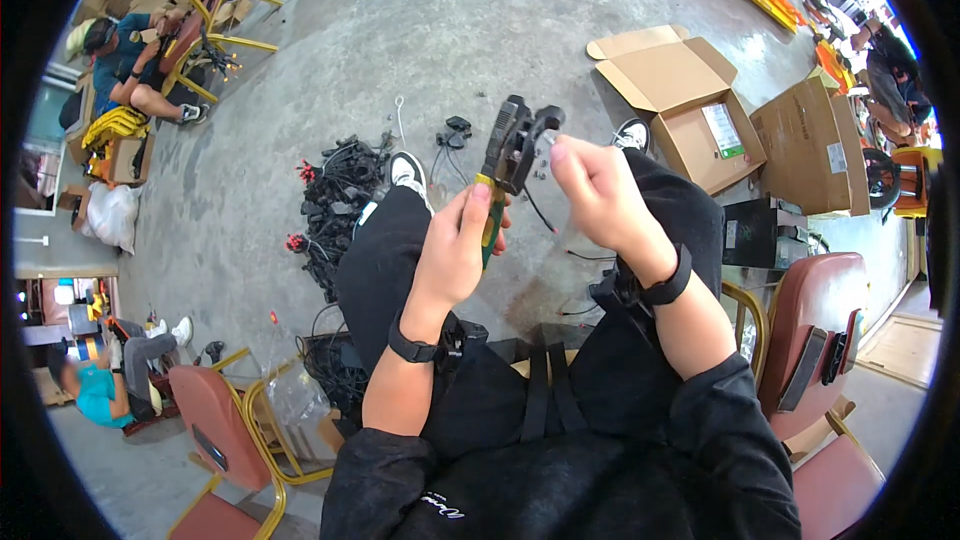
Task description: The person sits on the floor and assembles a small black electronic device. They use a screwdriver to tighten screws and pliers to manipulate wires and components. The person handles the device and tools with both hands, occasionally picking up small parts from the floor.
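Observation:
My left hand [460, 245] is wrapped around the yellow-and-green handle [489, 225] of what looks like a hand tool, held up between my knees. Just above that handle sits a black part [512, 145] with a ridged side; whether it belongs to the tool or is a separate piece I cannot tell. My right hand [603, 190] is closed in a pinch at the right side of the black part, and what lies in its fingers is hidden. A short dark wire [540, 213] with a reddish tip hangs below the black part, between my hands.
Piles of black cables and connectors [345, 205] lie on the floor by my left leg. An open cardboard box [705, 130] stands ahead right, near another carton [810, 145] and a black case [762, 233]. Chairs [815, 340] flank me. Other people [125, 60] sit farther off.

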Demonstrator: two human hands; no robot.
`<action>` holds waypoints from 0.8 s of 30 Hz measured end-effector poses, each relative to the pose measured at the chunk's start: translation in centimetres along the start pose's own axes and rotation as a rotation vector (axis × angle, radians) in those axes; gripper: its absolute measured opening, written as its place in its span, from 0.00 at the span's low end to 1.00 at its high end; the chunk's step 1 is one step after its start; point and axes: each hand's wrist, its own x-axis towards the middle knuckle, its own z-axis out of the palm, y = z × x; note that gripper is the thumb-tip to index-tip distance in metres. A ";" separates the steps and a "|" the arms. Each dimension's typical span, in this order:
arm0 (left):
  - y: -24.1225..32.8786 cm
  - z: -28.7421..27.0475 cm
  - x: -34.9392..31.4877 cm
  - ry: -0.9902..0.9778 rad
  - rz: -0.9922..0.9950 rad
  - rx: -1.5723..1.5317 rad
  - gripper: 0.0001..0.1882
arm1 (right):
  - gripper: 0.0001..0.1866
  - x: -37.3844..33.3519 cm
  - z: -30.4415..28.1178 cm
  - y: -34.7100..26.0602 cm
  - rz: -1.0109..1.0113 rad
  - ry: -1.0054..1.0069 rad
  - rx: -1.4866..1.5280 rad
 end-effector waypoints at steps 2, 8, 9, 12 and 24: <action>-0.4 -0.1 0.3 0.034 0.032 0.021 0.29 | 0.20 0.5 -0.5 0.7 0.169 -0.165 0.643; -0.6 0.5 0.3 0.118 0.123 0.077 0.26 | 0.21 0.3 -0.3 -0.3 0.536 -0.401 1.282; -0.6 0.6 0.2 0.119 0.142 0.098 0.26 | 0.22 0.2 -0.2 -0.4 0.554 -0.401 1.303; -0.5 0.9 0.0 0.133 0.196 0.139 0.24 | 0.22 0.3 -0.2 -0.4 0.579 -0.424 1.376; -0.6 0.2 0.4 0.261 0.403 0.505 0.22 | 0.22 0.2 -0.2 0.6 0.763 -0.525 1.888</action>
